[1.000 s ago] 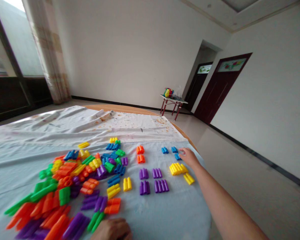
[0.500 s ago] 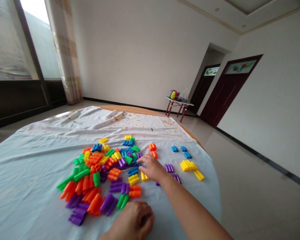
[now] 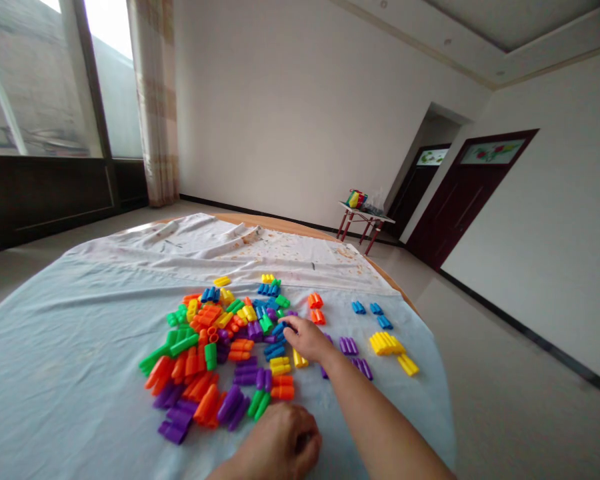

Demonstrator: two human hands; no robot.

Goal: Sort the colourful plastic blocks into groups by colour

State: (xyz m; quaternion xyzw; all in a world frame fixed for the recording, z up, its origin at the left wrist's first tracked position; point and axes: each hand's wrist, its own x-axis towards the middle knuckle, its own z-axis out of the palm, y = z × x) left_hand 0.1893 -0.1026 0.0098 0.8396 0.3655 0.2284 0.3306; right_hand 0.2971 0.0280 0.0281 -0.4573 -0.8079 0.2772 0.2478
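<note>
My right hand (image 3: 306, 339) reaches to the right edge of a heap of bright plastic toy blocks, its fingertips pinching a blue block (image 3: 279, 329). The blocks look like short joined tubes. My left hand (image 3: 283, 437) rests curled into a fist on the cloth at the near edge, with nothing visible in it. Just beyond that fist lie a green block (image 3: 259, 404) and an orange block (image 3: 283, 387). Purple blocks (image 3: 233, 407) and orange blocks (image 3: 209, 405) make up the near part of the heap.
Right of the heap are separate colour groups: orange blocks (image 3: 316, 309), blue blocks (image 3: 375, 315), purple blocks (image 3: 349, 345) and yellow blocks (image 3: 387, 343). A pale blue cloth (image 3: 80, 373) covers the round table. Behind it stands a small side table (image 3: 367, 215) with a colourful bag (image 3: 356, 198).
My right fingers, spread beside the blue block before, have closed on it. My left fist stays curled on the cloth. The whole view has shifted slightly.
</note>
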